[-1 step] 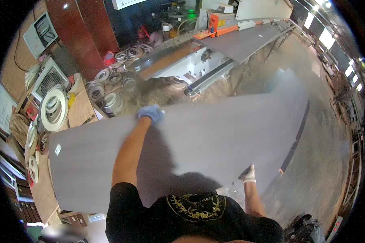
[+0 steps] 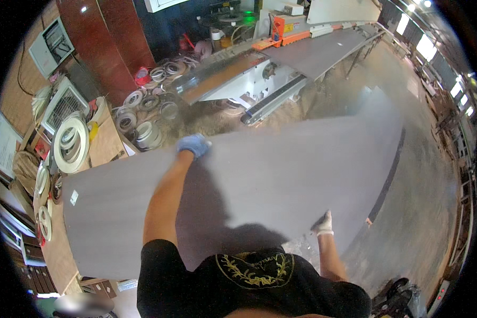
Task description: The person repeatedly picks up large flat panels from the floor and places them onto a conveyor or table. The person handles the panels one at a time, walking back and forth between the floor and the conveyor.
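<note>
A large grey-brown board [image 2: 281,169] stretches across the view in front of me, with a small white label [image 2: 74,197] near its left end. My left hand [image 2: 194,146], in a blue glove, is closed over the board's far edge. At the near edge, my right hand [image 2: 323,222] grips the board in a whitish glove with dark fingertips. Its thumb side shows on top, while the fingers underneath are hidden. A dark strip [image 2: 391,177] runs along the board's right end.
Beyond the board stands a machine with an orange guard [image 2: 287,33] and a dark rail [image 2: 274,98]. Rolls of edge banding [image 2: 148,135] crowd the far left, and a large white roll [image 2: 71,142] leans on a wooden surface [image 2: 55,249]. Concrete floor [image 2: 421,212] lies to the right.
The board and both hands sit very slightly further left and up in the view. Both hands keep their hold.
</note>
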`<state>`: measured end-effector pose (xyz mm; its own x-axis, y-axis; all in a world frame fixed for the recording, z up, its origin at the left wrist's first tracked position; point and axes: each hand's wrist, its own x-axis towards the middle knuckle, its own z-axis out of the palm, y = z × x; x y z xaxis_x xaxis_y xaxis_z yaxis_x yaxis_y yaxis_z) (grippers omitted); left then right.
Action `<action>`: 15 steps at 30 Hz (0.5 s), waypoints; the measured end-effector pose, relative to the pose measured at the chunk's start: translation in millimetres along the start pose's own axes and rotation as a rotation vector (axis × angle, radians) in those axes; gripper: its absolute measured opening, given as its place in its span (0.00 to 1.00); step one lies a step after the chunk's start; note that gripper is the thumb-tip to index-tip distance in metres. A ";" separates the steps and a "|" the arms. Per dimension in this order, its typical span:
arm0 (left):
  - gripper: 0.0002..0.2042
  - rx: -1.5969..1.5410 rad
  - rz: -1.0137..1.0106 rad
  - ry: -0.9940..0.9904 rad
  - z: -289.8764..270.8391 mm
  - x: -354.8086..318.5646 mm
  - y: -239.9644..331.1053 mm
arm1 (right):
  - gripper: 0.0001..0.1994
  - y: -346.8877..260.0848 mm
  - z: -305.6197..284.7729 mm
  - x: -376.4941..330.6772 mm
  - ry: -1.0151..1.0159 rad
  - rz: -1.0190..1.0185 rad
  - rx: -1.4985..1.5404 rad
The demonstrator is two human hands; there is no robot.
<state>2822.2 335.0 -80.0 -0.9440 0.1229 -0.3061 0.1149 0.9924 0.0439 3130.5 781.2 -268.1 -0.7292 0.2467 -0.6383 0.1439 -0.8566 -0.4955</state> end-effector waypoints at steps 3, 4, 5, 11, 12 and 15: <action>0.29 0.000 -0.037 0.086 -18.9 -15.6 -47.3 | 0.34 34.8 42.7 6.9 0.021 -0.086 -0.023; 0.30 0.002 -0.053 0.132 -28.3 -18.7 -70.6 | 0.34 45.2 70.2 0.5 -0.021 -0.107 0.008; 0.29 -0.003 -0.070 0.175 -33.5 -20.3 -92.5 | 0.35 53.9 94.4 -6.5 -0.057 -0.135 0.039; 0.28 -0.098 -0.130 0.293 -31.7 -23.9 -218.3 | 0.34 104.9 169.2 26.3 -0.130 -0.179 0.034; 0.28 -0.107 -0.157 0.301 -30.2 -29.7 -236.1 | 0.34 113.8 188.1 19.0 -0.118 -0.188 -0.061; 0.31 -0.146 -0.271 0.163 -36.2 -36.4 -276.3 | 0.32 133.4 230.3 30.5 -0.174 -0.014 0.077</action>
<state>2813.7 56.2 -46.6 -0.9724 -0.1597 -0.1702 -0.1814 0.9759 0.1209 2973.3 570.1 -218.0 -0.8361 0.1824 -0.5174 0.0864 -0.8876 -0.4525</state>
